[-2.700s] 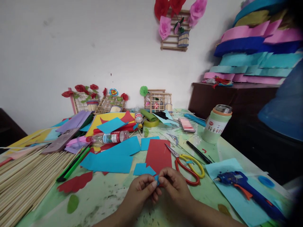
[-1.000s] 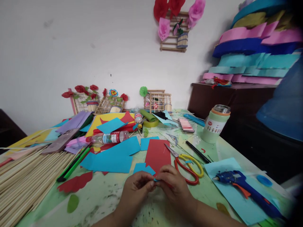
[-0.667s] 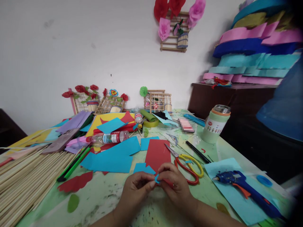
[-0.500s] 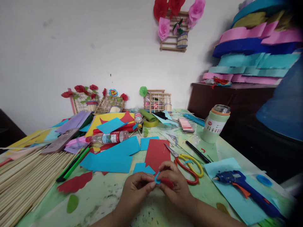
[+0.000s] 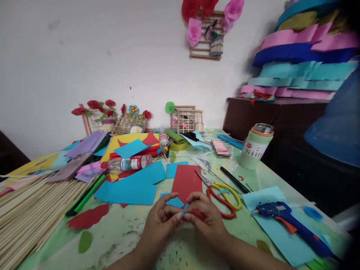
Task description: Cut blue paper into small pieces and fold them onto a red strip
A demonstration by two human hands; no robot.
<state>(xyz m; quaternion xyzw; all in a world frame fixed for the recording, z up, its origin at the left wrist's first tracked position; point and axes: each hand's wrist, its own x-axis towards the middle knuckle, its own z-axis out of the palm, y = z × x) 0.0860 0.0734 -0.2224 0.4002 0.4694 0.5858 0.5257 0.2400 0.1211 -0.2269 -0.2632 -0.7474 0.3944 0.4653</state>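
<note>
A small blue paper piece (image 5: 185, 209) is pinched between my two hands at the lower middle. My left hand (image 5: 163, 221) has thumb and fingertips on its left side, with the index finger raised. My right hand (image 5: 206, 219) grips it from the right and also holds a small red piece (image 5: 198, 215) within its fingers. Just beyond my hands lie a red paper sheet (image 5: 187, 183) and blue paper scraps (image 5: 174, 201). Scissors with red and yellow handles (image 5: 225, 200) rest beside my right hand, their blades pointing to the upper left.
A blue glue gun (image 5: 292, 221) lies on light blue paper at the right, near a green jar (image 5: 256, 148) and a black pen (image 5: 234, 180). Wooden sticks (image 5: 36, 210), a green cutter (image 5: 87, 195) and a plastic bottle (image 5: 131, 163) lie left.
My left index finger has lifted away from the blue piece. The blue piece has turned and now shows as a narrow strip.
</note>
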